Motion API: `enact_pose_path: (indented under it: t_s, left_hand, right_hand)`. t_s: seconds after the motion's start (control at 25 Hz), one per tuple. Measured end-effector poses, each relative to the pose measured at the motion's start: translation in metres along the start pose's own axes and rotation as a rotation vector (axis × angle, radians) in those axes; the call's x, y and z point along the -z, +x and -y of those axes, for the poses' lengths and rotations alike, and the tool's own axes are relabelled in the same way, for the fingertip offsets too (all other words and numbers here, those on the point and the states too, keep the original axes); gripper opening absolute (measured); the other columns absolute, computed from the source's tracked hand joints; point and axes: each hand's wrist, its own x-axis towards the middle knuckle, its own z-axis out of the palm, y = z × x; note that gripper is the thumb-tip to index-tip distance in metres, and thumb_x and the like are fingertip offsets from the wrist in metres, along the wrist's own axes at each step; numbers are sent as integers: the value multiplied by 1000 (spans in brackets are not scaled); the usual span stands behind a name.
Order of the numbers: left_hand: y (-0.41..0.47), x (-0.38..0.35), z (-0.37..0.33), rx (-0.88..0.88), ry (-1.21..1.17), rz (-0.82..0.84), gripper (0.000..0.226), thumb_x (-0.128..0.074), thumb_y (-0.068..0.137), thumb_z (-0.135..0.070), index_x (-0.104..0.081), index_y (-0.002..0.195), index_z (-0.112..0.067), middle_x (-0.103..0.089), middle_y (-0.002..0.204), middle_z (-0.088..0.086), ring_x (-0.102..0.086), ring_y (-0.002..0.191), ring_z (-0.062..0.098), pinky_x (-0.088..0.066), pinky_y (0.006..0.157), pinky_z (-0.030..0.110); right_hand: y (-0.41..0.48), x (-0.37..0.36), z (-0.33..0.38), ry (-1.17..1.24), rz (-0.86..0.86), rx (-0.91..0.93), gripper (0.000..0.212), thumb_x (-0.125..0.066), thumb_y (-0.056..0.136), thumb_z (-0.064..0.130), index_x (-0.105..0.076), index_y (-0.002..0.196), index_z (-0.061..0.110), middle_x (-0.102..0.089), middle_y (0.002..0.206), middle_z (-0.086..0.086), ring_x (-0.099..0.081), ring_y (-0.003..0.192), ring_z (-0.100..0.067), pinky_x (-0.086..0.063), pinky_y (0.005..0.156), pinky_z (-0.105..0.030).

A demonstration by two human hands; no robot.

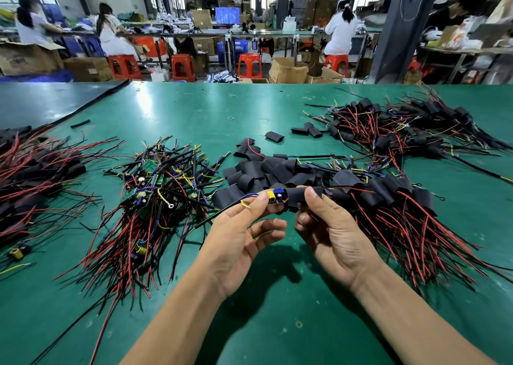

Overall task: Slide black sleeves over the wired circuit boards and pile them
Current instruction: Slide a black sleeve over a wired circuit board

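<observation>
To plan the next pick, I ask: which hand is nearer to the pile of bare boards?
Left. The left hand, pinching a board, is just right of the pile; the right hand, gripping a sleeve, is farther right, beyond the left hand.
</observation>
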Motion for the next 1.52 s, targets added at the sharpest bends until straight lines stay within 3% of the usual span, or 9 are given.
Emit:
enact_pose_path:
  t_s: [0.4,0.52,0.64,0.76,0.92,1.12,1.24,1.52]
  left_hand:
    - [0,-1,2,45,11,-18,13,-73,73,-31,-81,73,-22,-74,79,3,-65,54,12,-55,50,22]
    - [0,0,1,52,13,-24,19,-75,72,-35,-81,81,-20,-73,79,1,-64,55,12,-55,50,22]
    - [2,2,0,86,-31,-73,18,-76,69,-35,-81,76,-19,-73,76,0,-62,50,9,-53,48,20]
    - [3,2,2,68,-8,-91,16,-77,66,-38,-80,74,-24,-69,74,-5,-52,46,5,-47,48,17]
    - [2,1,5,58,-15,-89,20,-79,62,-40,-80,75,-25,-71,76,-7,-49,45,4,-43,46,15]
    - [3,0,10,-98,142,-121,14,-76,70,-37,-77,73,-24,-71,77,-3,-51,45,6,-39,48,16]
    - [2,-1,10,-68,112,-109,16,-77,69,-38,-77,78,-25,-73,81,-4,-52,47,6,-41,50,16]
    - [0,-4,9,-62,5,-110,43,-78,65,-41,-68,99,-16,-67,74,-5,-48,46,8,-42,47,14]
  right_hand:
    - [-1,1,-8,-116,32,120,24,-77,72,23,-70,90,9,-57,65,-1,-47,51,-8,-44,50,-18]
    - [-2,1,-10,-134,65,116,26,-81,70,27,-74,90,12,-62,72,-3,-48,54,-10,-46,52,-19]
    - [-3,0,-13,-152,78,131,34,-83,68,26,-75,96,10,-69,82,-4,-51,55,-10,-47,53,-19]
    - [-4,-1,-13,-186,57,156,28,-83,66,27,-76,90,13,-67,75,-2,-50,52,-10,-46,51,-18]
    - [-5,-3,-15,-106,61,87,35,-81,70,29,-70,97,9,-61,67,-1,-49,51,-10,-45,51,-20]
    - [-6,-6,-16,-76,39,69,22,-79,68,28,-74,85,14,-62,68,-2,-49,50,-10,-46,51,-19]
    - [-6,-7,-17,-55,53,78,9,-77,69,25,-78,76,20,-68,72,-1,-53,51,-9,-49,52,-18]
    - [-10,-8,-22,-318,75,287,42,-81,70,26,-66,104,6,-74,89,-9,-58,53,-16,-53,56,-24]
